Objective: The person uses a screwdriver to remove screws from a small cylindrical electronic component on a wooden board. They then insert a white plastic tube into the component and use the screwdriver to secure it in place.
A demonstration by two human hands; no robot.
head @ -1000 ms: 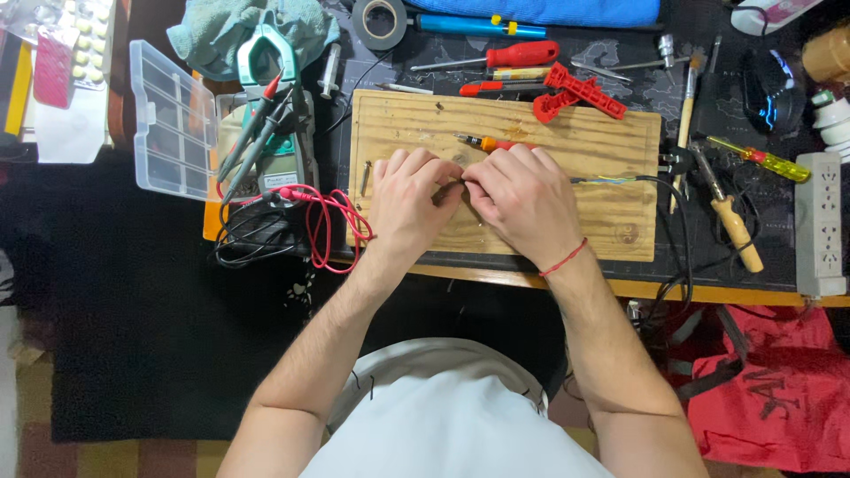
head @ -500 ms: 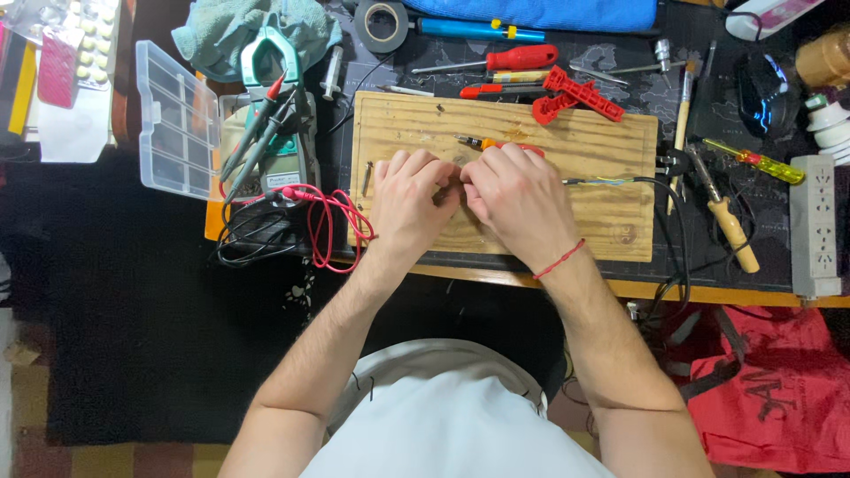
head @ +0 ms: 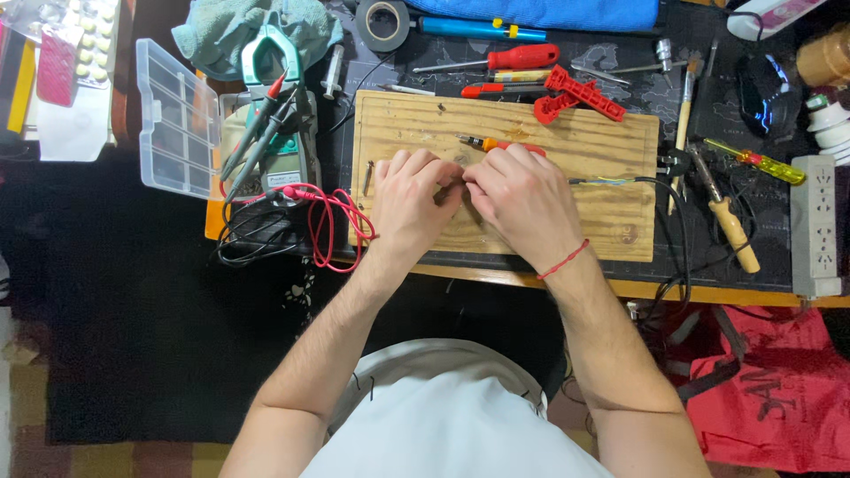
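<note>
Both hands, the left hand (head: 409, 196) and the right hand (head: 524, 196), meet fingertip to fingertip on the pale wooden board (head: 611, 221) at the desk's front edge. A clear plastic compartment box (head: 173, 119) lies left of the board, a white power strip (head: 815, 226) near the right edge, and a red-handled screwdriver (head: 496, 59) behind the board.

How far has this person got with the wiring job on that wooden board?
Set out already: the pale wooden board and tools around it, a red-handled screwdriver among them. In hand: the left hand and right hand meet over the board, pinching something too small to make out. A black cable with bared coloured wires lies just right of them. How much is left cannot be told; no finished joint shows.
</note>
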